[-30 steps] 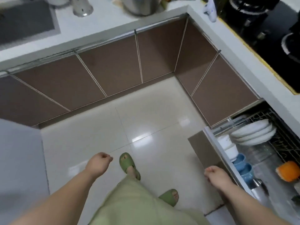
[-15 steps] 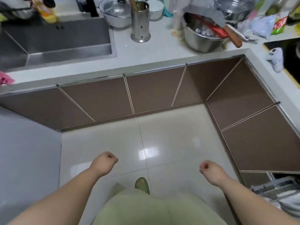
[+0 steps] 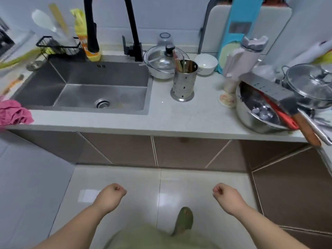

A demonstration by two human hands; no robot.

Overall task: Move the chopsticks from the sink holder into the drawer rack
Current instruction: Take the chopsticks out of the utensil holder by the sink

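A perforated steel holder (image 3: 183, 81) stands upright on the white counter just right of the sink (image 3: 86, 87). Chopsticks (image 3: 177, 62) stick out of its top, wooden and reddish. My left hand (image 3: 112, 194) and my right hand (image 3: 227, 195) hang low over the floor, well in front of the counter, both curled into loose fists with nothing in them. The drawer rack is out of view.
A lidded pot (image 3: 160, 62) and a white bowl (image 3: 205, 64) sit behind the holder. A steel bowl (image 3: 258, 112) of utensils, with handles jutting over the counter edge, stands at the right. A black faucet (image 3: 131, 29) rises behind the sink; a pink cloth (image 3: 13, 112) lies at the left.
The view has swung up and left, from the open drawer and floor to the sink counter; the drawer has left the view. Both hands stay fisted and empty.
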